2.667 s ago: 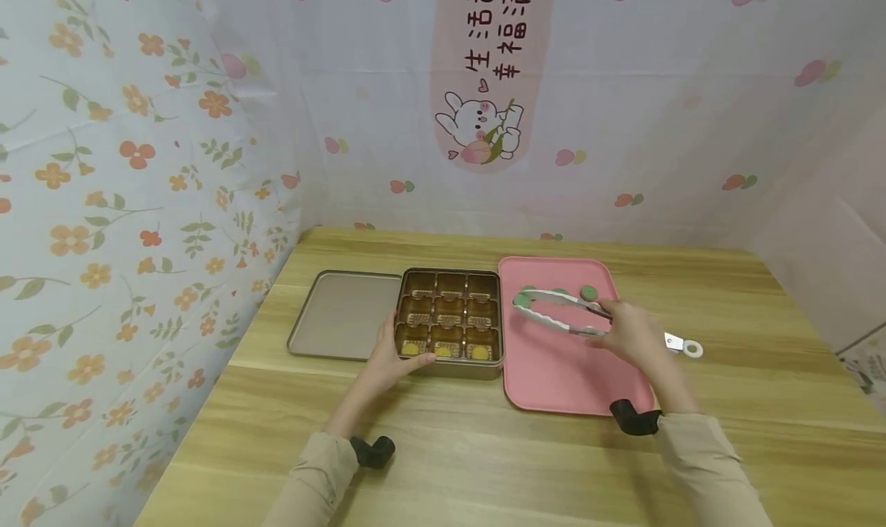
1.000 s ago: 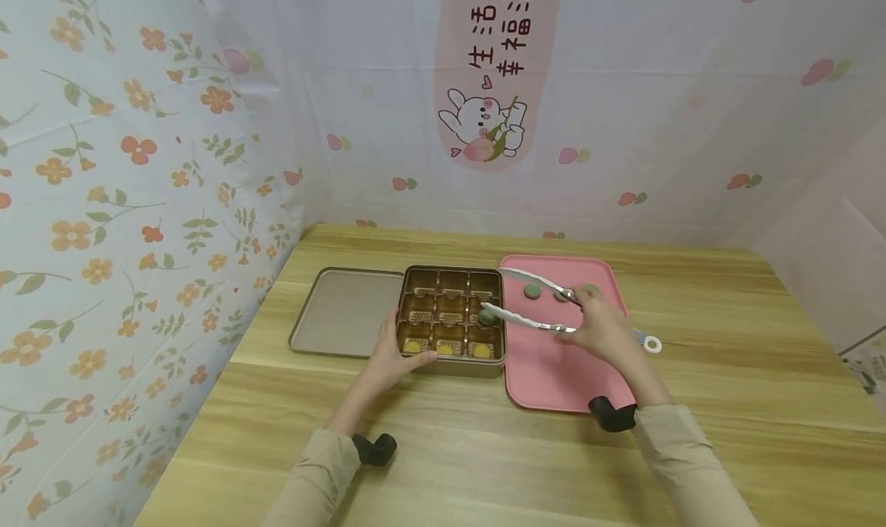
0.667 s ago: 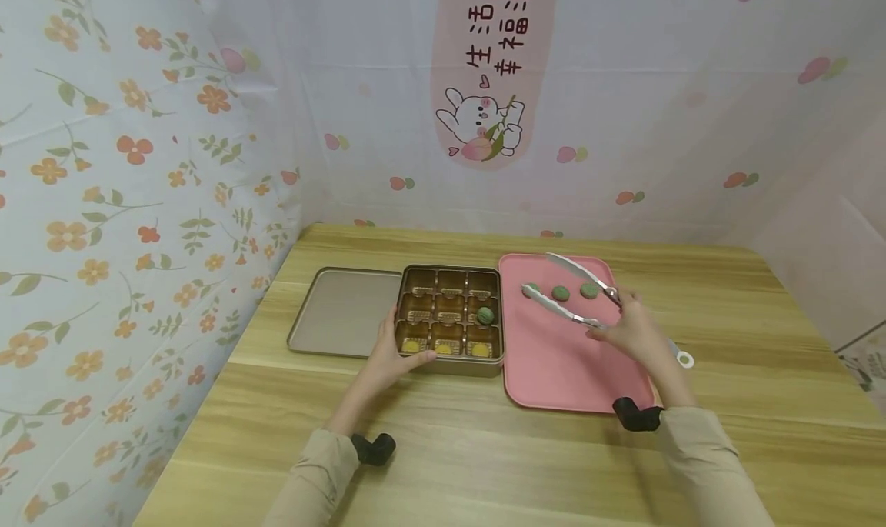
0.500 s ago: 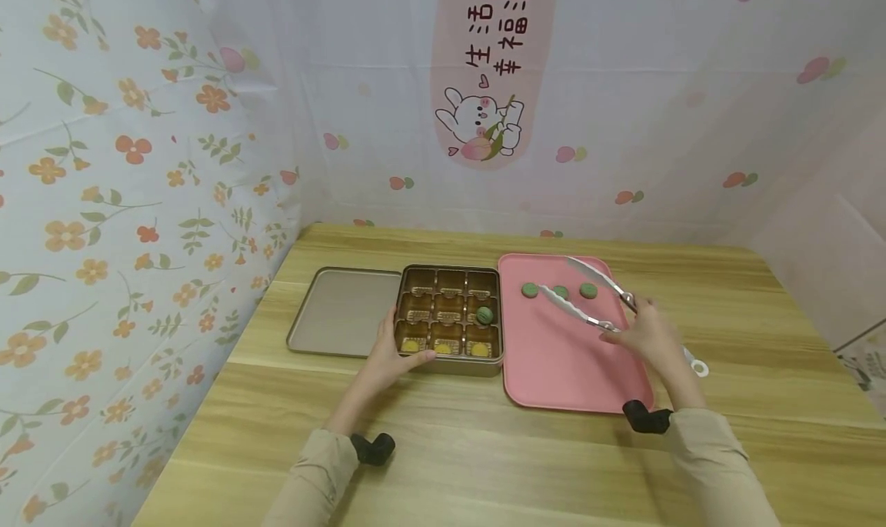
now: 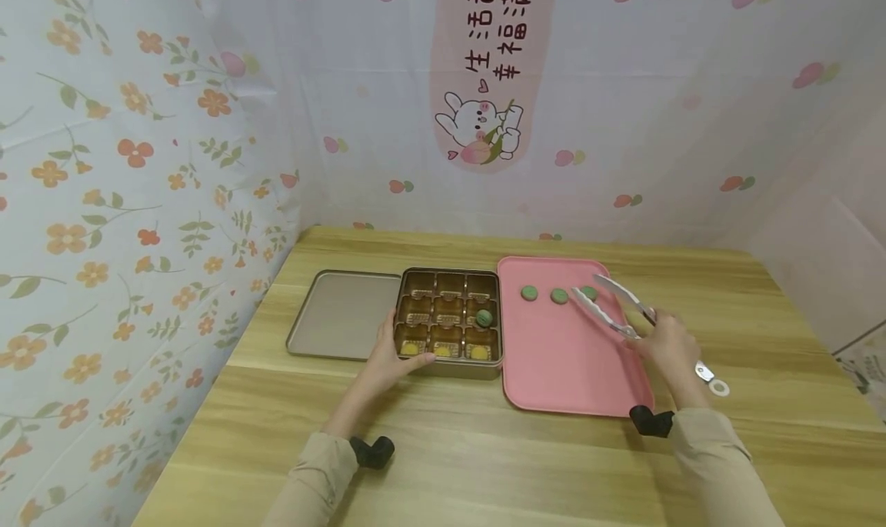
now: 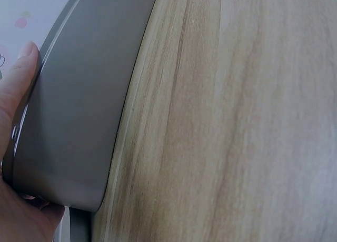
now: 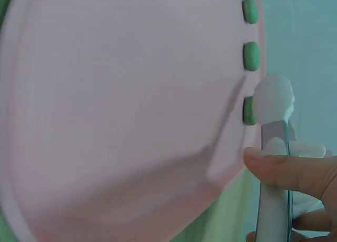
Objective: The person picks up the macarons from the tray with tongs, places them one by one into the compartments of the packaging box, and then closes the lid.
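Observation:
My left hand [image 5: 388,361] holds the near left corner of a brown metal tin [image 5: 450,369], thumb on its front rim and fingers along its left side. The tin has a divided gold insert. Yellow round pieces [image 5: 479,352] sit in its three front compartments, and a green round cookie [image 5: 484,318] lies in the middle row's right one. My right hand [image 5: 666,348] grips metal tongs [image 5: 605,315] with pale wavy tips. Their spread arms hang at the rightmost green cookie [image 5: 588,293] on the pink tray [image 5: 567,373]. Whether they touch it cannot be told.
Two more green cookies [image 5: 529,292] lie along the tray's far side. Left of the tin is its flat lid [image 5: 346,315], partly hidden behind it. The wooden table [image 5: 457,450] meets a patterned cloth [image 5: 388,111] at the back.
The tongs moved from the tray to the tin and let go of a green cookie in the right middle compartment. They then returned right, to the rightmost cookie. The left hand stayed put.

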`<state>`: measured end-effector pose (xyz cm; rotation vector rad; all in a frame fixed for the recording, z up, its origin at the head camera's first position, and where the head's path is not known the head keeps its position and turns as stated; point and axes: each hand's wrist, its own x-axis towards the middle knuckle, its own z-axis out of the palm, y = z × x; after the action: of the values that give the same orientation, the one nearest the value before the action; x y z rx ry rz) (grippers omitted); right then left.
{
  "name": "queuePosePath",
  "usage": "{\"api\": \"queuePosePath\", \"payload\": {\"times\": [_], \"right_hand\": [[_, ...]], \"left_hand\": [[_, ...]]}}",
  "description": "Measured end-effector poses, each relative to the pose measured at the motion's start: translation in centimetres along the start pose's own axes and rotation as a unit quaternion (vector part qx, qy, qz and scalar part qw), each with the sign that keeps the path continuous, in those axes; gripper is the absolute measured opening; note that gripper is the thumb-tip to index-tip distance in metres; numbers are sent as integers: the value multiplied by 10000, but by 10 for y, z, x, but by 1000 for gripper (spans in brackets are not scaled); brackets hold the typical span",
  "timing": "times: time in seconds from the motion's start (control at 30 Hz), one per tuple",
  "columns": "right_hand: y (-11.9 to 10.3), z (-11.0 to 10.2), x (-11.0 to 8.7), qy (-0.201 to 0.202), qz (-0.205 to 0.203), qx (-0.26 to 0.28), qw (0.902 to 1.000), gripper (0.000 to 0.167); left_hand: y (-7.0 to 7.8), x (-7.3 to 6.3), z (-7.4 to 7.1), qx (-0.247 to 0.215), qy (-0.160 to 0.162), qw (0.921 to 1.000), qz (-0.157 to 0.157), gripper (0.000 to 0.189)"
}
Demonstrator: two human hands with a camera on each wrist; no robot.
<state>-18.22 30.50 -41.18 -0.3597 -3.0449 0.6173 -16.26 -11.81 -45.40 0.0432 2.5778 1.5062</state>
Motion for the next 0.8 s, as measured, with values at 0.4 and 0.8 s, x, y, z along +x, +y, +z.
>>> {"api": "queuePosePath", "payload": {"times": [0.4, 0.8], "right_hand": [[4, 1, 3, -112, 116, -97, 9998, 47], [5, 3, 2, 11, 49, -60, 10000, 46]], "left_hand": [[0, 0, 0, -20, 12, 10000, 32, 113], [-1, 2, 0, -10, 11, 10000, 41, 114]]}}
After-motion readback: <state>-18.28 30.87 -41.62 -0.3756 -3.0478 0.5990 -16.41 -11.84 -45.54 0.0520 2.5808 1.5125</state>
